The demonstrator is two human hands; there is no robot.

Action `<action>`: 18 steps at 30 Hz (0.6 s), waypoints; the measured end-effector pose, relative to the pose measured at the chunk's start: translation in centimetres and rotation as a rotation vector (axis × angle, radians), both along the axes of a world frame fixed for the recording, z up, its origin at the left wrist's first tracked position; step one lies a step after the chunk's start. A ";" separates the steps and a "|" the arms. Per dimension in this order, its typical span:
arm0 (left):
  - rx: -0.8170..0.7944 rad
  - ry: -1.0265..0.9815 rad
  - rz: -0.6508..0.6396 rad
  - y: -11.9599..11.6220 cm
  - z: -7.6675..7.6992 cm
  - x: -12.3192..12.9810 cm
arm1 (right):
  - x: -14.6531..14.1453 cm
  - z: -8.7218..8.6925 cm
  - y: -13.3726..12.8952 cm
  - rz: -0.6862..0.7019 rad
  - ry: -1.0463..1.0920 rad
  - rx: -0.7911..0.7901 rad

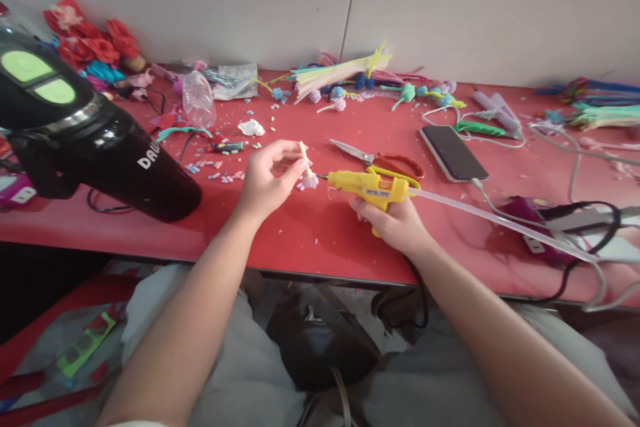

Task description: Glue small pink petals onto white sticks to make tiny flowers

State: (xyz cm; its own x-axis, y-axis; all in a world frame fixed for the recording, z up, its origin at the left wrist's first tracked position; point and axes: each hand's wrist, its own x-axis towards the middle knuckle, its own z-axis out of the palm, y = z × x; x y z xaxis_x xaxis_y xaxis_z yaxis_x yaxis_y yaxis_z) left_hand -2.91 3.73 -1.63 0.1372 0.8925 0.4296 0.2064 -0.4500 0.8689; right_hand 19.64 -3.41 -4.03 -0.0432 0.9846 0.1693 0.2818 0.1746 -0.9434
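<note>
Between the thumb and fingers of my left hand [273, 177] is the cream stem of a small craft flower [310, 179], its pale pink, lumpy head hanging downward. My right hand [397, 223] is wrapped around the handle of a yellow hot glue gun [370, 188], which points left. Its nozzle tip is at the flower head; whether they touch I cannot tell. A long clear glue stick [500, 221] sticks out of the gun's back end. Just behind the gun lie scissors [385, 161] with orange-red and yellow handles, blades toward the left.
A large black tumbler [120, 153] leans in at left. Behind are a clear plastic cup [199, 100], pipe cleaners [340, 75] and red paper flowers [100, 47]. A charging phone [453, 152], cables and a purple power strip [535, 230] occupy the right. Small bits litter the red table [300, 233].
</note>
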 end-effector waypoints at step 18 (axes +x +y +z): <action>0.033 -0.021 -0.053 0.1 -0.2 0.1 | -0.3 0.6 -0.1 0.014 0.015 0.025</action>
State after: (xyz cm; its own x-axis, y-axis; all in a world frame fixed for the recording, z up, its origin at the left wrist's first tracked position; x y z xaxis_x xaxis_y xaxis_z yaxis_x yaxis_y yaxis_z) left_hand -2.85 3.85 -1.85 0.1743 0.8698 0.4616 0.1636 -0.4878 0.8575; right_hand 19.35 -3.48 -3.47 -0.0544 0.9794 0.1946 0.2649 0.2021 -0.9429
